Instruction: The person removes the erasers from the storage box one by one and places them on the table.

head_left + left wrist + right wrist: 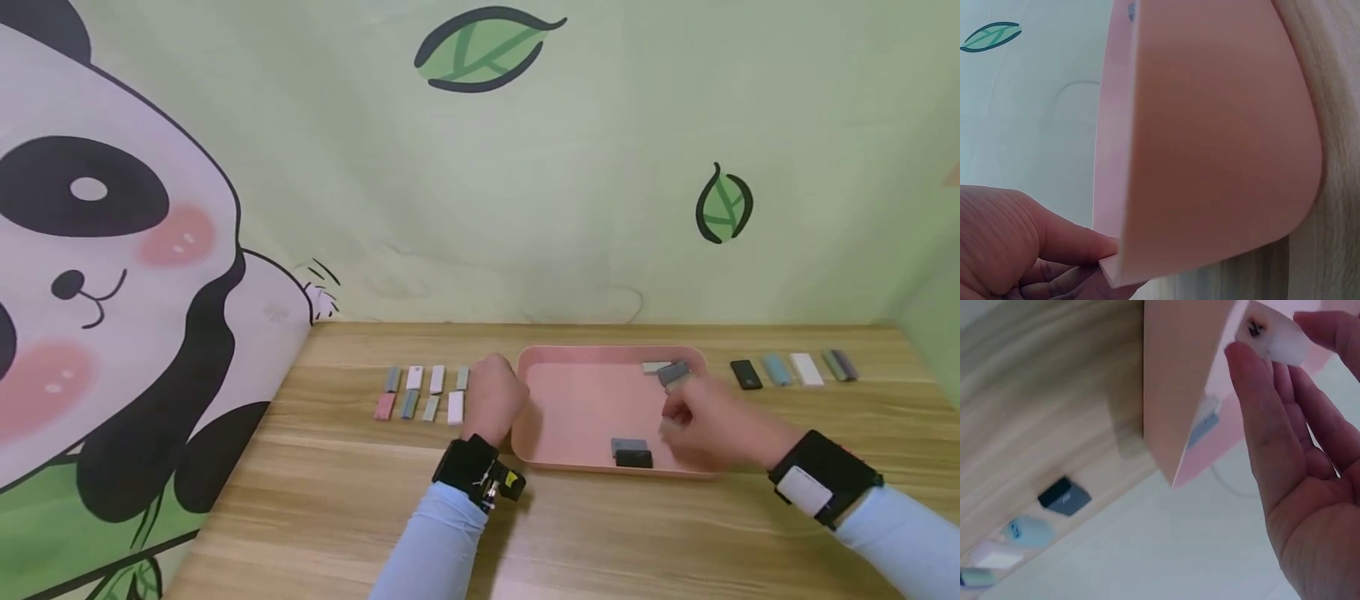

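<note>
A pink tray (570,408) lies on the wooden table. At its left end my left hand (497,400) grips the rim; in the left wrist view the thumb (1075,244) presses on the rim's corner, with fingers under it. Over the tray's right end, my right hand (720,421) pinches a small whitish block (1272,334) with a dark mark on its end between thumb and fingertip. Inside the tray, a grey block (628,445) and a black block (633,459) sit by the front wall. Near the back right corner are a pale block (656,367) and a blue-grey block (672,372).
Left of the tray stand two rows of small blocks, among them a pink one (385,407) and a white one (456,408). To the right, a black block (746,375), a light blue one (777,370), a white one (807,369) and others form a row. A printed curtain (585,208) hangs behind.
</note>
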Tool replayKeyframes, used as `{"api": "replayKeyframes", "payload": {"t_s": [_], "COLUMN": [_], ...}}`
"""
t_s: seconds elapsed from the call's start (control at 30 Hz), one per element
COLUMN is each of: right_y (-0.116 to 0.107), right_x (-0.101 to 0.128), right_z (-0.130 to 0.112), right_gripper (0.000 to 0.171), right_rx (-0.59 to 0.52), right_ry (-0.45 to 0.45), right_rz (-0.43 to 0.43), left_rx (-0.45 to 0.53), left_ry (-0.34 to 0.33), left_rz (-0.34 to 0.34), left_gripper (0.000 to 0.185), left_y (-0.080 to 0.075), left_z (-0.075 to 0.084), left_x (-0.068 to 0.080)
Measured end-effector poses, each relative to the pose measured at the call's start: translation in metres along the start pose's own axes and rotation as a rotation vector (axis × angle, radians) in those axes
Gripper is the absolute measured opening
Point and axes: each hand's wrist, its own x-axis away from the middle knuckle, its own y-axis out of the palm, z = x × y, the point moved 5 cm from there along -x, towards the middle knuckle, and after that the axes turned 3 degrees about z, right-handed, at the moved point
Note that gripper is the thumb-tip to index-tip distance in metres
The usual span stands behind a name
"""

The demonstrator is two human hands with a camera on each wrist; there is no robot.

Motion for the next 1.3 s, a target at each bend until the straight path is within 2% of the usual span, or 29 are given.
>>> {"api": "replayKeyframes", "payload": {"t_s": [0.07, 0.2, 0.37, 0.5, 0.63, 0.77, 0.87, 1.0, 1.1, 1.23, 1.3], "right_y": [-0.009, -0.025, -0.046, -0.068, -0.093, -0.117, -0.128, -0.13, -0.125, -0.116, -0.111], "right_x": [-0.002, -0.005, -0.001, 0.009, 0.019, 0.032, 0.043, 0.053, 0.055, 0.06, 0.063], "right_z": [0.0, 0.005, 0.02, 0.036, 0.06, 0.092, 0.116, 0.152, 0.185, 0.232, 0.243], "right_gripper": [0.006, 0.014, 0.037, 0.052, 0.045, 0.043, 0.047, 0.051, 0.049, 0.046, 0.046], "right_rx": [0.015, 0.027, -0.006, 0.015, 0.044, 0.08, 0.092, 0.04, -0.012, 0.01, 0.025], "right_ry": [-0.019, 0.001, 0.073, 0.114, 0.144, 0.225, 0.319, 0.428, 0.454, 0.479, 0.49], "right_rz": [0.062, 0.167, 0.292, 0.442, 0.607, 0.726, 0.772, 0.787, 0.801, 0.814, 0.799], "left_rx": [-0.003, 0.01, 0.033, 0.029, 0.028, 0.019, 0.002, 0.0, 0.016, 0.02, 0.021], "left_ry": [0.005, -0.012, -0.044, -0.039, -0.022, 0.005, 0.017, -0.008, -0.04, -0.046, -0.047], "left_rz": [0.007, -0.006, -0.038, -0.037, -0.03, -0.014, -0.004, -0.02, -0.043, -0.052, -0.055], "left_gripper": [0.018, 0.015, 0.012, 0.011, 0.014, 0.018, 0.018, 0.016, 0.014, 0.014, 0.015], "left_y": [-0.001, -0.001, 0.0, 0.0, 0.001, 0.001, 0.001, 0.0, 0.0, 0.0, 0.001], "left_z": [-0.001, -0.002, -0.002, -0.002, -0.001, 0.001, 0.002, 0.002, 0.001, 0.0, 0.0], "left_x": [0.0, -0.001, -0.001, -0.001, -0.002, -0.002, -0.002, -0.003, -0.002, -0.001, -0.001]}}
